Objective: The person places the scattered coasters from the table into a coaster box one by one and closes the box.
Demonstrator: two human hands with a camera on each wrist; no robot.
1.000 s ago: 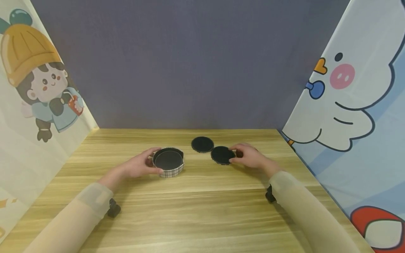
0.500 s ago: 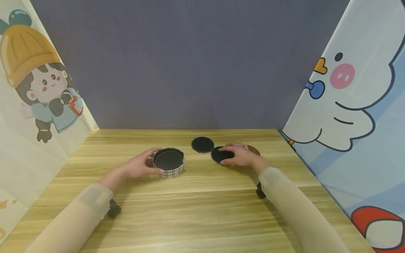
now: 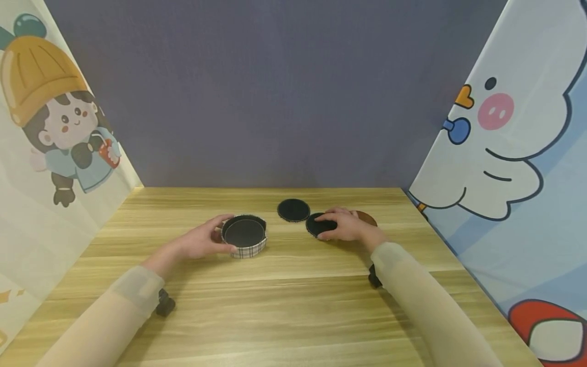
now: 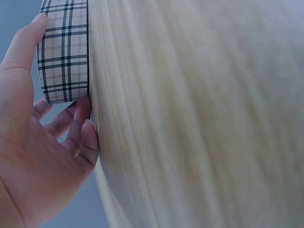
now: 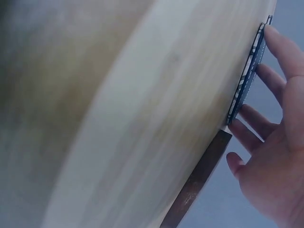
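A round coaster holder [image 3: 244, 251] with a plaid outer wall and black inside stands left of the table's middle. My left hand [image 3: 204, 238] holds it from the left, thumb against the plaid wall [image 4: 64, 52] and fingers around its far side. To the right, a flat black coaster [image 3: 314, 225] lies on the table. My right hand [image 3: 345, 226] reaches over its right part. In the right wrist view, the spread thumb and fingertips touch the thin coaster [image 5: 247, 76], with the thumb at its far end.
Another black coaster [image 3: 293, 210] lies just behind and left of the touched one. A brown disc [image 3: 368, 218] lies partly hidden beyond my right hand. A grey wall [image 3: 275, 102] rises at the table's back edge, and printed panels flank both sides.
My right hand has moved left, from the coaster's right edge to over its top, exposing the brown disc behind it. The left hand and the coaster holder have stayed put.
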